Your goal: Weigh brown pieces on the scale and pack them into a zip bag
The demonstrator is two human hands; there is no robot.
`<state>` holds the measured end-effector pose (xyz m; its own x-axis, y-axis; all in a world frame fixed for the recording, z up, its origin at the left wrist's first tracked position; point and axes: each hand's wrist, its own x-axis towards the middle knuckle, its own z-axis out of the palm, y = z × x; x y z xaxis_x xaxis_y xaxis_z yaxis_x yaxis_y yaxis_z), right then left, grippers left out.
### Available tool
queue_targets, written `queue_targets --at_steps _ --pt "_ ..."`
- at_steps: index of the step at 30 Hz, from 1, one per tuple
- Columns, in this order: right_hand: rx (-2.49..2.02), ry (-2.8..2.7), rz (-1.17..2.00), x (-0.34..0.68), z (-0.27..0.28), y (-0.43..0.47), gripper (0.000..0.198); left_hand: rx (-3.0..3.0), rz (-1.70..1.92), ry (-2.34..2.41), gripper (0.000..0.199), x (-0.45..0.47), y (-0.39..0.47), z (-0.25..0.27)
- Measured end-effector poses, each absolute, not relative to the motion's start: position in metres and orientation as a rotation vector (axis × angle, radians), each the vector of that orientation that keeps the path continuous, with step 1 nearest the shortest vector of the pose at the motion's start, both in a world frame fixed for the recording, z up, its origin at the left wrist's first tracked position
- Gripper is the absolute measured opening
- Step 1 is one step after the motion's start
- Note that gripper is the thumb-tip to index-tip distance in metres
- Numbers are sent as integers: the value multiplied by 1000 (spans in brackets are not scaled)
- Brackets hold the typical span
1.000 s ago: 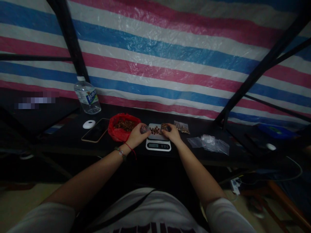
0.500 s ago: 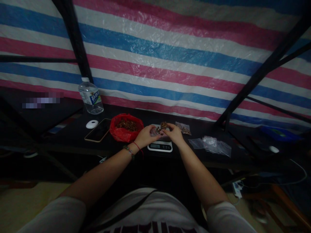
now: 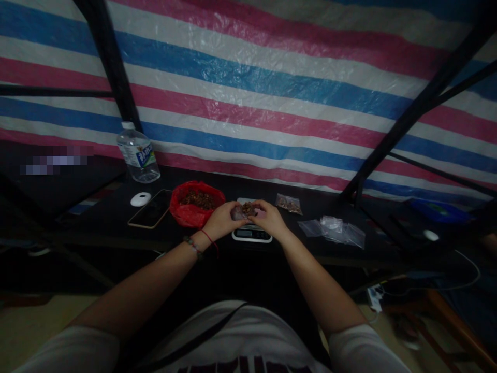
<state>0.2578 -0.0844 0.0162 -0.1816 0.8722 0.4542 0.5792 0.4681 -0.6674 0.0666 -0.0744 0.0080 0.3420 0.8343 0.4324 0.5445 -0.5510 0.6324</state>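
Here, just below the frame's centre, the left hand (image 3: 220, 221) and right hand (image 3: 269, 218) meet, fingers pinching a small clear plastic pouch (image 3: 243, 211) lumpy with brown bits — held just above the flat white digital scale (image 3: 251, 234). Left of them slumps a crinkled red plastic bag (image 3: 190, 213) of the same brown bits; a glossy phone (image 3: 151, 209) lies beyond.

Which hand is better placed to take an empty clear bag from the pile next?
Probably the right hand: the empty bags lie on its side. The left hand is farther off.
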Motion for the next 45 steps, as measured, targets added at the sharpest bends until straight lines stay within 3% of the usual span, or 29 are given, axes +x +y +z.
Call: queue_targets --at_steps 11,24,37,45 --pt "-1112 -2081 344 259 26 -93 34 2244 1011 1208 48 64 -81 13" --pt "-956 -1885 726 257 35 -100 55 2091 1034 1083 50 71 -89 8" --pt "-1059 -2050 522 260 40 -106 60 2045 1145 1068 43 67 -83 9" --pt "-1356 -1893 365 305 25 -77 46 2017 1139 1187 43 63 -75 1"
